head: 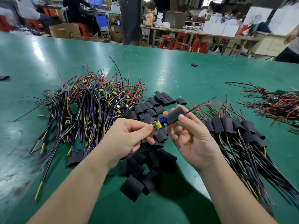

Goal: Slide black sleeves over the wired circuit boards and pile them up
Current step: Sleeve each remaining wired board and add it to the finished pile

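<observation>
My left hand (129, 138) pinches the near end of a small circuit board (159, 124) with yellow and blue parts. My right hand (191, 136) holds a black sleeve (175, 115) between thumb and fingers; the sleeve covers the board's far end, and red and black wires stick out past it. A heap of bare wired boards (90, 101) lies to the left. Loose black sleeves (145, 164) are scattered in the middle under my hands. Sleeved boards (234, 128) are piled at the right, wires trailing toward me.
Everything lies on a green table (169, 75). A second tangle of red-wired boards (275, 104) sits at the far right. Single stray sleeves lie at the far left (4, 77) and far middle (194, 65). People and cluttered benches fill the background.
</observation>
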### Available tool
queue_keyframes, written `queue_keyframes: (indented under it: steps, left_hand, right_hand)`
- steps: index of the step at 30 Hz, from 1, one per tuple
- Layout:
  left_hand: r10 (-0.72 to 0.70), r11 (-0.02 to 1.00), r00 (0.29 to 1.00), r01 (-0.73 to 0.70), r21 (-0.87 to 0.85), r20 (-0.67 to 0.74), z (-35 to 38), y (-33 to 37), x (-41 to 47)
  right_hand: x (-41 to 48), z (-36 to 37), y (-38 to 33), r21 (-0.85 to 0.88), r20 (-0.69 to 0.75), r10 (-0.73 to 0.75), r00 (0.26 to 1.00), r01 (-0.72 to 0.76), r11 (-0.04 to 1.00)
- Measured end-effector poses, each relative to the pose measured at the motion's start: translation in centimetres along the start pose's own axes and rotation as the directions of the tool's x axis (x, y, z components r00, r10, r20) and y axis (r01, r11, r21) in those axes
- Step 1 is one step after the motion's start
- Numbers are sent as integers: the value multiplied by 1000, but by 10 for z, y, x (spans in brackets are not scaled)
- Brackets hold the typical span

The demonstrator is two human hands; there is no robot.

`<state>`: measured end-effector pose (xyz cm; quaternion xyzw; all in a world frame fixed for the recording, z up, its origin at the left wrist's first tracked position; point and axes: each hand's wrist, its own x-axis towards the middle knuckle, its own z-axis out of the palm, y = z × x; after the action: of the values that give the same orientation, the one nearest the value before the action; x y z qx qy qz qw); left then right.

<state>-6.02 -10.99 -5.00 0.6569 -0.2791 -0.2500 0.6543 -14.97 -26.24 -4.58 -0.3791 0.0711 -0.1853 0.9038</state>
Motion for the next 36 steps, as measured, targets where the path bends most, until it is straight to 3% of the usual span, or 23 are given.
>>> queue_keyframes:
  steps: [10,16,23,28,32,36]
  left_hand:
    - [95,994,991,-100,-47,-95,3,1,-1]
    - [86,994,992,-92,-65,-89,1,1,-1]
    - [207,976,974,-199,87,-94,4,-1,-3]
    - [250,964,962,-237,120,-107,8,-2,-4]
    - [200,975,975,-188,118,-94,6,-6,-2]
    - [308,941,931,-267,209,-197,11,-10,-2]
  right_hand:
    - [-1,-4,-1,-216,-18,-105,994,99,971]
    - [-2,-7,-5,-233,45,-95,994,103,967]
    - [-2,-7,-5,-333,-31,-111,993,94,938]
    - [-5,-5,1,-393,55,-99,994,113,913]
    - [-5,-2,5,-351,0,-62,998,58,935]
    - [-3,0,8,-249,-87,-15,996,-7,968]
